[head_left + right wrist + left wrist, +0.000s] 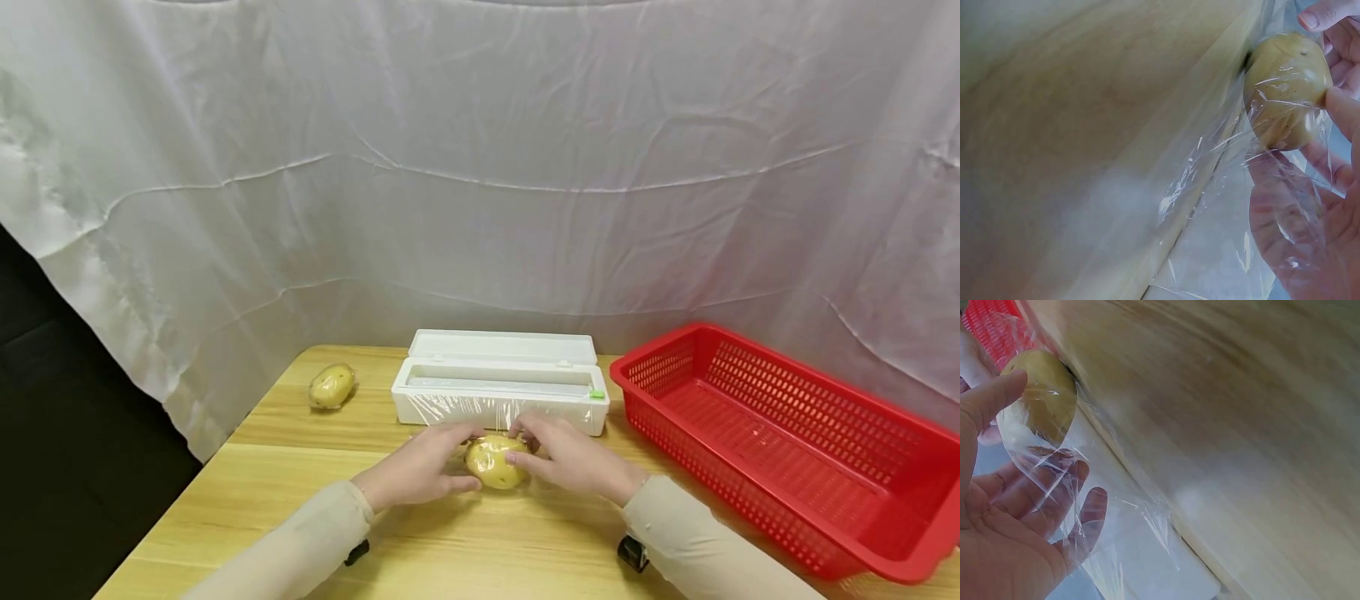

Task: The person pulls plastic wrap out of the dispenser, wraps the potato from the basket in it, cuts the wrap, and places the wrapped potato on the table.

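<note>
A yellow potato (pixel 495 461) lies in clear cling film in front of the white film box (pixel 495 408). My right hand (pixel 573 458) holds the potato from the right, thumb on its skin and fingers at its far side. On the left, my left hand (pixel 423 467) cups loosely round the other end, its fingers relaxed and spread behind the film. The cling film (pixel 1054 481) stretches over those left fingers in the left wrist view. Creased film (pixel 1210 156) also runs from the potato over the right fingers in the right wrist view.
A second potato (pixel 332 387), wrapped in film, lies at the table's back left. The box's lid (pixel 502 345) is tipped back, with a green slider (pixel 597 394) at its right end. On the right stands a red perforated basket (pixel 780 450). Grey cloth hangs behind the table.
</note>
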Demonstrator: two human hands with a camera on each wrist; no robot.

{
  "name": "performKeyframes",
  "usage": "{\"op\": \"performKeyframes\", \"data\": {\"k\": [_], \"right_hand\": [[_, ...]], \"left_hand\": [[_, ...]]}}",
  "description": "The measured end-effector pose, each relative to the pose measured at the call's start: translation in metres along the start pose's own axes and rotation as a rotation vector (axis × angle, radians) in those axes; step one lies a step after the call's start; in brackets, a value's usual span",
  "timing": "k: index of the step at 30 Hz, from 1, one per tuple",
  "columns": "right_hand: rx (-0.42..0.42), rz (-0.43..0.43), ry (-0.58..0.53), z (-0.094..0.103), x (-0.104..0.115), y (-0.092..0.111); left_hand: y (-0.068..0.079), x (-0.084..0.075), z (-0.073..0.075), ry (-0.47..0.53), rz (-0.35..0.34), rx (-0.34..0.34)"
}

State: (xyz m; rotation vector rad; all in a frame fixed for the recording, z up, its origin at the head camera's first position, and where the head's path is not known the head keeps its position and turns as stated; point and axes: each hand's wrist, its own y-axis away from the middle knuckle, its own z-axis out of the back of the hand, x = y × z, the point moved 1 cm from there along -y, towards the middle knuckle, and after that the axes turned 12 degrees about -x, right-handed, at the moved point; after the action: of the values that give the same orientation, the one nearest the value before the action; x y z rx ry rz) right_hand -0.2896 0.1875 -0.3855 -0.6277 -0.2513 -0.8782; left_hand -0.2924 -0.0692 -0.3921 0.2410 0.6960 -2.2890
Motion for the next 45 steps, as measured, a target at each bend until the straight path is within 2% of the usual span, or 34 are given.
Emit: {"op": "performKeyframes", "data": {"k": [6, 15, 24, 27, 32, 36, 40, 45], "right_hand": [[-0.023, 0.015, 0.050, -0.004, -0.001, -0.001], [-0.023, -0.047, 0.035, -0.009, -0.002, -0.005], [-0.071, 0.013, 0.090, -0.014, -0.004, -0.007], [-0.081, 0.033, 0.102, -0.014, -0.004, -0.008], [-0.072, 0.028, 0.112, -0.014, -0.004, -0.009], [-0.055, 0.003, 0.100, -0.012, -0.004, -0.009], [-0.046, -0.004, 0.094, -0.010, -0.003, -0.009], [-0.053, -0.018, 0.134, -0.004, 0.002, -0.006]], "left_hand": [[-0.001, 0.001, -0.001, -0.022, -0.001, 0.010], [-0.003, 0.002, 0.000, -0.065, 0.010, 0.011], [-0.003, 0.002, -0.001, -0.141, 0.024, 0.018], [-0.004, 0.002, 0.000, -0.147, 0.035, 0.003], [-0.004, -0.002, 0.006, -0.189, 0.063, -0.070], [0.000, -0.013, 0.008, -0.284, -0.041, -0.130], [0.005, -0.022, 0.004, -0.354, -0.175, -0.117], [0.008, -0.020, -0.001, -0.367, -0.183, -0.092]]}}
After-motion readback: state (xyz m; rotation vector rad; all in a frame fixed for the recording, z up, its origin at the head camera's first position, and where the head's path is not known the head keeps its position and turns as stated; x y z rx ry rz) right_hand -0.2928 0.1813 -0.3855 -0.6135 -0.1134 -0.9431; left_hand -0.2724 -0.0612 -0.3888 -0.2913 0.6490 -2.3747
